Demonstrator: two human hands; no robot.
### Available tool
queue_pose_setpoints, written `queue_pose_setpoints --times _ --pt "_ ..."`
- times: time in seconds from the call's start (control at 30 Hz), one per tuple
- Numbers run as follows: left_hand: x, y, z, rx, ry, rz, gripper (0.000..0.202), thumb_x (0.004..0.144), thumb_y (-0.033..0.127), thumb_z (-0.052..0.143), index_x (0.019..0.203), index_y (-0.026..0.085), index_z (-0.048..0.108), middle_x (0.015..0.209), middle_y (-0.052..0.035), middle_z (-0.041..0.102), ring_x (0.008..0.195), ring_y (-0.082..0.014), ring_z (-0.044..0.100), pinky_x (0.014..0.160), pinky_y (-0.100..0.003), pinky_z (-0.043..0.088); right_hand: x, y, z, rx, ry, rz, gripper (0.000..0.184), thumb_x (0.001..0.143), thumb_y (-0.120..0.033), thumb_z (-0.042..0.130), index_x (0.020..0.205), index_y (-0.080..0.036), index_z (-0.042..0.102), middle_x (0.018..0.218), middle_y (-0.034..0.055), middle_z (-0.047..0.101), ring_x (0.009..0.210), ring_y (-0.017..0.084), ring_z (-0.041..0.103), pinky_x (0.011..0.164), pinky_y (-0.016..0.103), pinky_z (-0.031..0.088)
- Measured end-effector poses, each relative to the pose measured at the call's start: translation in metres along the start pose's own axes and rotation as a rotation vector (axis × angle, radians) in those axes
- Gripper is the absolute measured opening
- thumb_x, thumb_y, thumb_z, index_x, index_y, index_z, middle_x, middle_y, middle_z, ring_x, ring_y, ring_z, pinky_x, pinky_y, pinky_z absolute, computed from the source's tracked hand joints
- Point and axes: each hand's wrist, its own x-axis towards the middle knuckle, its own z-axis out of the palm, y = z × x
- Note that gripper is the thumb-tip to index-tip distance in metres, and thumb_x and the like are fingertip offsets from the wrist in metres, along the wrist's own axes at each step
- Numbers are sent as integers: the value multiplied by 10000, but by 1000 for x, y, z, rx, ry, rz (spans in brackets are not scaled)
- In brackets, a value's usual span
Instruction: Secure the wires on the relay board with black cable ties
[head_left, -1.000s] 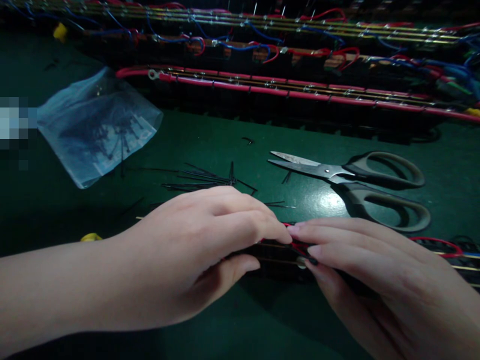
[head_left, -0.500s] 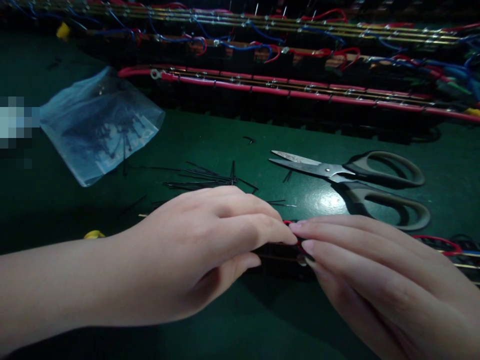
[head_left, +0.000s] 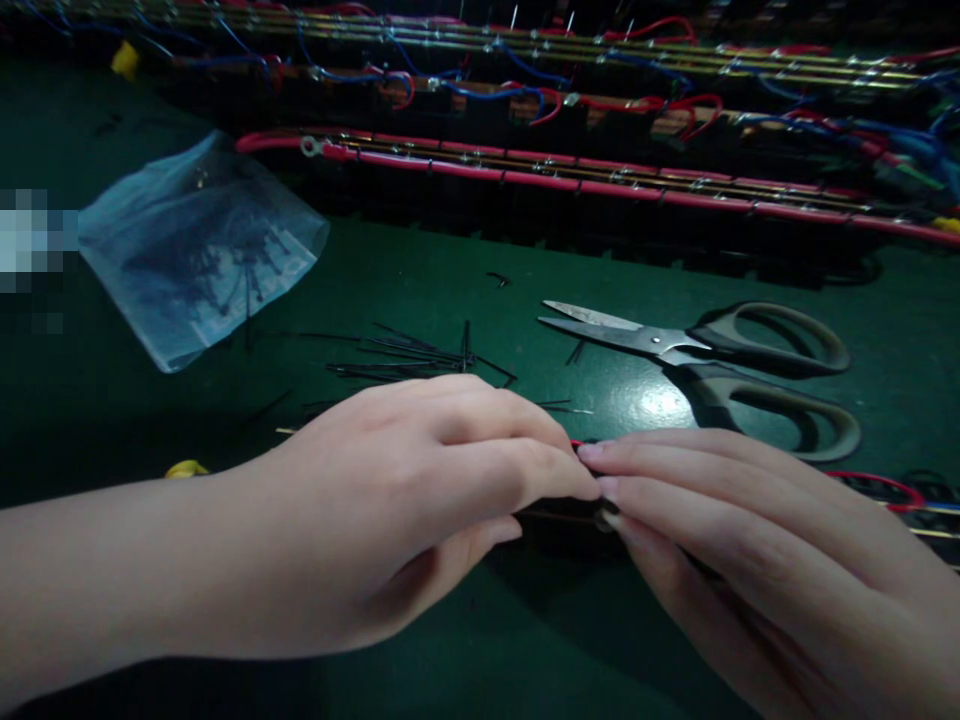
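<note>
Across the front of the table runs a dark strip (head_left: 556, 516) with thin metal rods and a red wire loop (head_left: 877, 486) at its right. My left hand (head_left: 442, 470) is closed over it, fingers on the far side and thumb on the near side. Close against those fingertips, my right hand (head_left: 757, 535) pinches the same strip where a bit of red wire shows. The hands cover most of that spot, so any small piece between the fingertips is hidden. Several loose black cable ties (head_left: 416, 357) lie just beyond my left hand.
Scissors (head_left: 660, 341) with dark handles lie partly open beyond my right hand. A clear plastic bag (head_left: 169, 270) holding black ties rests at the left. Behind are long wired strips (head_left: 525, 178) with red cable and blue wires. Something yellow (head_left: 186, 469) shows beside my left wrist.
My left fingertips have shifted slightly right, and the hands now meet more closely, covering more of the red wire. Everything else stays in place.
</note>
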Motion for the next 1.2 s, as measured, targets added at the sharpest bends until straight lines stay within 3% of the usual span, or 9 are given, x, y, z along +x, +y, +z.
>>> queue_pose_setpoints --times 0.2,0.33,0.6,1.2 --pt "0 -1 0 16 -23 1 389 995 111 501 1368 221 520 1347 33 616 1234 -21 546 1076 -118 415 2 -5 2 23 5 101 194 954 -97 564 1113 -171 646 1104 57 751 1046 168 689 905 302 573" --pt "0 -1 -1 23 -40 -3 399 990 115 509 1375 222 517 1352 26 612 1229 -39 549 1073 -139 420 3 -2 2 38 10 20 172 947 -113 562 1089 -160 648 1065 74 764 1004 181 713 869 307 596" --pt "-1 2 -4 2 -60 -3 416 974 113 518 1376 220 514 1364 -7 617 1244 -87 562 1067 -181 451 6 -1 -1 14 -19 4 204 923 -79 566 1094 -152 652 1056 89 771 982 204 721 819 341 611" --pt "-1 5 -3 47 -67 5 376 978 181 538 1350 230 518 1358 -4 625 1221 -118 586 1037 -227 495 2 0 1 21 1 -49 222 884 -59 626 1093 -116 670 1088 98 767 1042 214 695 904 363 615"
